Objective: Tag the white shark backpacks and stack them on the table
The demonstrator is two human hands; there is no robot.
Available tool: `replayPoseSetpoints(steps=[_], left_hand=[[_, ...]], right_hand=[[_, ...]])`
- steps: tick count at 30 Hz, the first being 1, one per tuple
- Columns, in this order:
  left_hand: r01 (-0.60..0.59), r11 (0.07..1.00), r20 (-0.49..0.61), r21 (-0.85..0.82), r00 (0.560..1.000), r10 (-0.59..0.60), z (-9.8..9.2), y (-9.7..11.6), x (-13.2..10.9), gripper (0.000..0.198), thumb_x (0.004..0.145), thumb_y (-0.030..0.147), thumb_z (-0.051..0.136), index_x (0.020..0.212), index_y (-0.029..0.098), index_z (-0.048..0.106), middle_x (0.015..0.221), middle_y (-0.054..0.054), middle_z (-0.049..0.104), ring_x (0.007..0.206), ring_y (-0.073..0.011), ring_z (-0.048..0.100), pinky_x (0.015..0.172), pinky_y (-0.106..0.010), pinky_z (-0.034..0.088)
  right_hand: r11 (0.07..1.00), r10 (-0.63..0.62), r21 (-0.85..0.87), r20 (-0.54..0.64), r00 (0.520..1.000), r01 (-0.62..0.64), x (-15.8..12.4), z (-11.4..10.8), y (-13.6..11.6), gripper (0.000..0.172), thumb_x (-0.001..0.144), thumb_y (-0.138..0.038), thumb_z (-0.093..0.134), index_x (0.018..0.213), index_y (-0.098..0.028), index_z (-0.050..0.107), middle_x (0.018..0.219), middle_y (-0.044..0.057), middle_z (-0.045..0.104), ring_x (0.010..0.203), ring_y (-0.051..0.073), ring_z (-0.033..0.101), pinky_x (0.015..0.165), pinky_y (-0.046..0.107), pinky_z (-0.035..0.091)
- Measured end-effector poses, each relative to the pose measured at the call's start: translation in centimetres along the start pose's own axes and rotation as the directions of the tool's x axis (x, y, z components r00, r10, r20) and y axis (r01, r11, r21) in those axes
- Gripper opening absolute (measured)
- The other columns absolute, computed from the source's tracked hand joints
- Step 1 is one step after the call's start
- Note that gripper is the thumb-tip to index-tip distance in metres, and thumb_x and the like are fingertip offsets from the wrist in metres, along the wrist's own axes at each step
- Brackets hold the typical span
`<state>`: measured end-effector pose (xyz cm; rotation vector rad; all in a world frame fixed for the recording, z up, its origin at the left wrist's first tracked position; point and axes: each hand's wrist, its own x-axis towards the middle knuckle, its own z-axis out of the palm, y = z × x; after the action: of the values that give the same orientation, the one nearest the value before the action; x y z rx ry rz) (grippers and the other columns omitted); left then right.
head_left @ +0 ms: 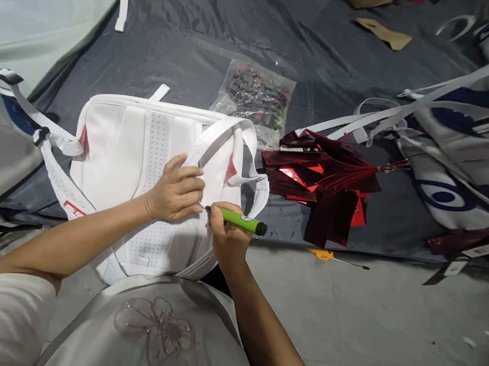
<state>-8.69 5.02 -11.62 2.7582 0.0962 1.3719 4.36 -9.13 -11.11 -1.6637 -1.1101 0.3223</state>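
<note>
A white backpack [140, 151] lies flat before me, back panel up, with its perforated centre strip and padded straps showing. My left hand [177, 191] rests on it with the fingers curled, pinching the fabric near the right strap. My right hand [227, 239] is closed on a green pen-like tool [239, 221], whose tip touches the backpack right beside my left fingertips.
A pile of red shiny tags [325, 184] lies to the right on the dark sheet [229, 25]. A clear plastic bag of small parts [256, 97] sits behind the backpack. More white and blue bags [468, 158] are stacked at right. An orange-handled tool [325, 255] lies on the grey floor.
</note>
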Motion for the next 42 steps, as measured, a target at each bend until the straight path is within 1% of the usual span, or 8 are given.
replayPoseSetpoints(steps=[10, 13, 17, 19, 22, 29, 35, 42], left_hand=[[0.041, 0.999, 0.054, 0.003, 0.998, -0.041, -0.3, 0.0, -0.2, 0.032, 0.099, 0.037, 0.041, 0.084, 0.02, 0.063, 0.089, -0.005, 0.07, 0.109, -0.0239, 0.056, 0.117, -0.052, 0.025], [0.057, 0.998, 0.062, 0.001, 0.996, -0.057, -0.3, 0.1, -0.1, 0.03, 0.099, 0.035, 0.042, 0.084, 0.02, 0.063, 0.088, -0.005, 0.07, 0.109, -0.024, 0.057, 0.116, -0.052, 0.026], [0.074, 0.997, 0.054, -0.011, 0.996, -0.073, -0.1, 0.3, 0.1, 0.029, 0.099, 0.032, 0.042, 0.084, 0.02, 0.063, 0.088, -0.005, 0.07, 0.108, -0.0239, 0.057, 0.116, -0.052, 0.025], [0.095, 0.995, 0.05, -0.029, 0.994, -0.093, -0.1, 0.4, 0.2, 0.028, 0.099, 0.031, 0.043, 0.084, 0.019, 0.063, 0.088, -0.005, 0.07, 0.108, -0.0238, 0.057, 0.115, -0.052, 0.025], [0.122, 0.991, 0.043, -0.057, 0.992, -0.12, 0.0, 0.6, 0.3, 0.028, 0.1, 0.029, 0.041, 0.085, 0.019, 0.063, 0.088, -0.005, 0.07, 0.109, -0.0233, 0.057, 0.116, -0.05, 0.025], [0.155, 0.984, 0.048, -0.086, 0.987, -0.151, 0.3, 0.7, 0.4, 0.031, 0.101, 0.03, 0.038, 0.085, 0.018, 0.063, 0.091, -0.005, 0.069, 0.111, -0.0217, 0.057, 0.118, -0.046, 0.023], [0.169, 0.978, 0.043, -0.123, 0.985, -0.165, 0.8, 0.6, 0.1, 0.032, 0.101, 0.032, 0.038, 0.084, 0.018, 0.061, 0.092, -0.004, 0.069, 0.113, -0.0205, 0.055, 0.118, -0.044, 0.021], [0.189, 0.975, 0.077, -0.119, 0.981, -0.18, 1.1, 0.5, 0.0, 0.021, 0.095, 0.03, 0.05, 0.079, 0.018, 0.057, 0.09, -0.002, 0.068, 0.113, -0.0185, 0.055, 0.121, -0.043, 0.017]], right_hand=[[0.998, -0.026, 0.063, 0.058, 0.998, 0.022, -0.4, -0.9, -0.4, 0.013, 0.088, -0.029, 0.061, 0.079, -0.022, 0.067, 0.07, -0.001, 0.067, 0.057, 0.014, 0.061, 0.058, 0.028, 0.052], [0.995, 0.013, 0.096, -0.18, 0.984, 0.004, 1.5, -5.1, 0.2, 0.022, 0.091, -0.029, 0.059, 0.112, -0.023, 0.065, 0.074, -0.002, 0.07, 0.049, 0.011, 0.058, 0.054, 0.026, 0.052], [0.999, -0.022, -0.052, -0.627, 0.779, -0.014, 7.9, -13.3, 5.7, 0.041, 0.086, -0.035, 0.062, 0.124, -0.021, 0.052, 0.099, 0.004, 0.069, 0.077, 0.015, 0.069, 0.083, 0.036, 0.056], [0.994, 0.055, -0.023, -0.714, 0.698, -0.102, 12.1, -16.7, 9.9, 0.049, 0.074, -0.034, 0.071, 0.116, -0.021, 0.049, 0.111, 0.007, 0.064, 0.11, 0.02, 0.065, 0.101, 0.04, 0.049], [0.973, 0.216, 0.114, -0.745, 0.631, -0.199, 17.6, -18.7, 14.9, 0.058, 0.062, -0.031, 0.079, 0.107, -0.021, 0.044, 0.11, 0.007, 0.06, 0.115, 0.021, 0.061, 0.106, 0.04, 0.046], [0.971, 0.218, 0.223, -0.702, 0.678, -0.081, 25.3, -15.5, 14.8, 0.046, 0.063, -0.037, 0.075, 0.084, -0.025, 0.036, 0.08, -0.006, 0.051, 0.073, 0.017, 0.066, 0.088, 0.044, 0.057], [0.956, -0.21, 0.076, -0.497, 0.842, 0.283, 32.1, -12.9, 5.3, 0.038, 0.069, -0.034, 0.07, 0.094, -0.024, 0.043, 0.096, -0.002, 0.054, 0.075, 0.015, 0.07, 0.083, 0.036, 0.059], [0.788, -0.56, 0.093, -0.303, 0.771, 0.608, 41.6, -1.2, -4.3, 0.03, 0.085, -0.038, 0.058, 0.103, -0.027, 0.037, 0.104, 0.001, 0.049, 0.081, 0.014, 0.07, 0.083, 0.036, 0.056]])
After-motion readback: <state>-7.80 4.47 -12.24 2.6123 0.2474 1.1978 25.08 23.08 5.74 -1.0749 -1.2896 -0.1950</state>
